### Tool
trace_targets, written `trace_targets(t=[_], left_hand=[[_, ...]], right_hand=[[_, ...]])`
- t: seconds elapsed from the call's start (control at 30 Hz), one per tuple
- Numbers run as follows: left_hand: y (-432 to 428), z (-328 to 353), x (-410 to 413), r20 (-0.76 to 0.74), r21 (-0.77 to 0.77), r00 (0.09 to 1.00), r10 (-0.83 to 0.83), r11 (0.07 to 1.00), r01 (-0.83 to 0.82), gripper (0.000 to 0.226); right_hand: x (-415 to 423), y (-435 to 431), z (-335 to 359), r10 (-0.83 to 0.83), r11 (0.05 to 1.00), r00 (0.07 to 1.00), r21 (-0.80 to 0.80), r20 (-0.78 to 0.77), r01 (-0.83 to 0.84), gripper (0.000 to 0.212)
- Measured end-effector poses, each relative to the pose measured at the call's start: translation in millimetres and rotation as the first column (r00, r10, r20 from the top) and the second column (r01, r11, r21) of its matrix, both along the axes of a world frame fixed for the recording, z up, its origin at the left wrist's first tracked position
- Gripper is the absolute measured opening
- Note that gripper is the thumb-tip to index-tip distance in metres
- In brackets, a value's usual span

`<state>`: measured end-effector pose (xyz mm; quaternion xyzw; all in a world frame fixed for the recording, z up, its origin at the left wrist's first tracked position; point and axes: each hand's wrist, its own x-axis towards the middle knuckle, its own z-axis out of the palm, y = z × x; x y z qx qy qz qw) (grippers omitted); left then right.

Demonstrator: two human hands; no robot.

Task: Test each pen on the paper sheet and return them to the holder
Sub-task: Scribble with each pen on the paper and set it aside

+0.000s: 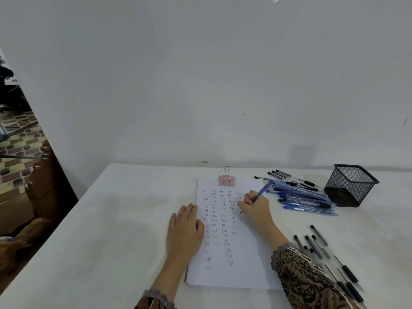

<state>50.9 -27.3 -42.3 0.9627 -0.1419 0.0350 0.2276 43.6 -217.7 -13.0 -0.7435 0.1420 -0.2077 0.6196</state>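
A white paper sheet (243, 273) lies on the table, covered with columns of small handwritten words. My right hand (254, 207) grips a blue pen (264, 190) with its tip touching the sheet's right side. My left hand (185, 228) lies flat on the sheet's left edge, fingers together, holding nothing. A black mesh holder (351, 185) stands at the right back and looks empty. A pile of blue and black pens (305, 199) lies between the sheet and the holder. Several black pens (323, 250) lie at the front right.
A pink binder clip (227, 179) holds the sheet's top edge. The white table (111, 230) stands against a plain white wall. A carved wooden chair (42, 181) stands past the table's left edge.
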Motion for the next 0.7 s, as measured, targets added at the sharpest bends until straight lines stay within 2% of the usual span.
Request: trace_targets(t=[0.3, 0.4, 0.57, 0.7], left_hand=[[0, -1, 0, 0.01, 0.001, 1.0, -0.003, 1.0, 0.003, 0.05], [0, -1, 1, 0.006, -0.004, 1.0, -0.005, 1.0, 0.005, 0.05], [0, -2, 1, 0.009, -0.002, 1.0, -0.002, 1.0, 0.002, 0.05], [0, -2, 0, 0.006, -0.003, 1.0, -0.007, 1.0, 0.007, 0.05]], right_hand=[[1, -4, 0, -0.02, 1.0, 1.0, -0.011, -0.002, 0.02, 0.048], [2, -4, 0, 0.037, 0.999, 0.999, -0.038, -0.008, -0.037, 0.05], [4, -9, -6, -0.048, 0.998, 0.999, -0.045, -0.007, 0.048, 0.047], [6, -10, -7, -0.012, 0.998, 1.0, -0.061, -0.026, 0.011, 0.049]])
